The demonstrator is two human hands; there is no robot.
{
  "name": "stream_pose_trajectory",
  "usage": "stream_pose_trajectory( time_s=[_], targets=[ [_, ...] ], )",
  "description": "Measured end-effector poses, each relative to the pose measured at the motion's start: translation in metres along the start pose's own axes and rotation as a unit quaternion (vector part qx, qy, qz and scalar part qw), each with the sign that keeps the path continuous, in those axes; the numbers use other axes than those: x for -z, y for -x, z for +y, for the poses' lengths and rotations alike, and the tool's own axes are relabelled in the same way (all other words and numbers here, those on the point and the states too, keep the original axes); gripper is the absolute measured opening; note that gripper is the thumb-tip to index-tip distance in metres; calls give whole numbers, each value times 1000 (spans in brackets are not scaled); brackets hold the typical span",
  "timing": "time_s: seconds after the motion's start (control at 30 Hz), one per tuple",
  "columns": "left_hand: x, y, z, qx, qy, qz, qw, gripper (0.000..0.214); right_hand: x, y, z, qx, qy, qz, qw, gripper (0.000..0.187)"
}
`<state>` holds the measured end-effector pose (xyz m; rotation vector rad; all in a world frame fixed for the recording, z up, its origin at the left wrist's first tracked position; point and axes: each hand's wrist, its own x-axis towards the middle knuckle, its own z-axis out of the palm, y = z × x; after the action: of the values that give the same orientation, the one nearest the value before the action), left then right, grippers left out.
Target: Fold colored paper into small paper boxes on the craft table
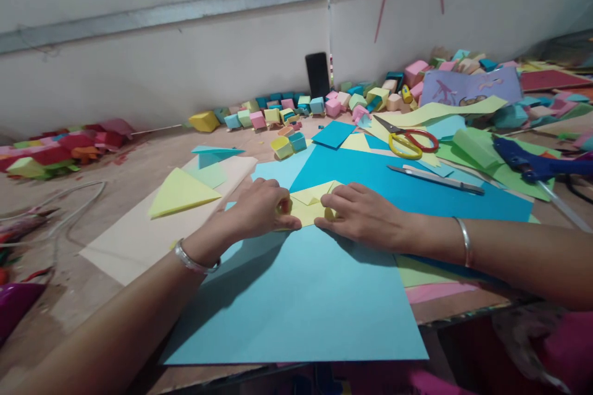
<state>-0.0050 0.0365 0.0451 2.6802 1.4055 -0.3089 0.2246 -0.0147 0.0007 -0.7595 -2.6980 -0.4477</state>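
Observation:
Between my two hands lies a small piece of yellow folded paper (306, 213), with a triangular flap showing on its far side. My left hand (264, 210) grips its left end, thumb and fingers curled around it. At the right end, my right hand (352, 213) pinches the paper with fingers bent. Both hands rest over a large light blue sheet (296, 302). A darker blue sheet (352, 173) lies just beyond. Left of my left hand sits a yellow folded triangle (183, 194) on a pale sheet (125, 244).
Scissors (407, 139) and a paper cutter (435, 180) lie at right, near a blue glue gun (532, 160). Several small folded paper boxes (280, 114) line the wall, with a black phone (317, 74) upright behind them. A white cable (69, 216) lies at left.

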Motion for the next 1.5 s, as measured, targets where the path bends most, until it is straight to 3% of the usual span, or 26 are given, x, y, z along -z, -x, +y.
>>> stream_pose_trajectory(
  time_s=[0.3,0.7,0.77,0.83,0.93,0.97,1.07,1.2,1.5],
  targets=[
    [0,0,-12,-33,-16,-20,999,50,1,1,1,2,-5,-23,1000,28],
    [19,5,-31,38,-68,-123,989,54,3,1,0,-10,-13,-63,998,27],
    [28,12,-31,47,-81,-98,991,44,5,-1,0,-7,-15,-67,998,27],
    [33,18,-22,37,-64,-22,997,33,7,-2,0,-3,-19,-72,997,29],
    [27,21,5,28,60,91,994,27,9,-3,1,-2,-26,-80,997,36],
    [21,20,15,17,101,104,989,28,9,-3,1,-2,-25,-82,996,38],
    [-5,9,37,-25,135,80,987,25,7,-2,-5,0,-5,-84,996,36],
    [-27,1,42,-33,70,88,993,24,4,5,-21,-10,19,-88,996,24],
    [-26,3,43,-14,20,79,997,26,17,11,-32,-57,74,-163,982,19]
  ],
)
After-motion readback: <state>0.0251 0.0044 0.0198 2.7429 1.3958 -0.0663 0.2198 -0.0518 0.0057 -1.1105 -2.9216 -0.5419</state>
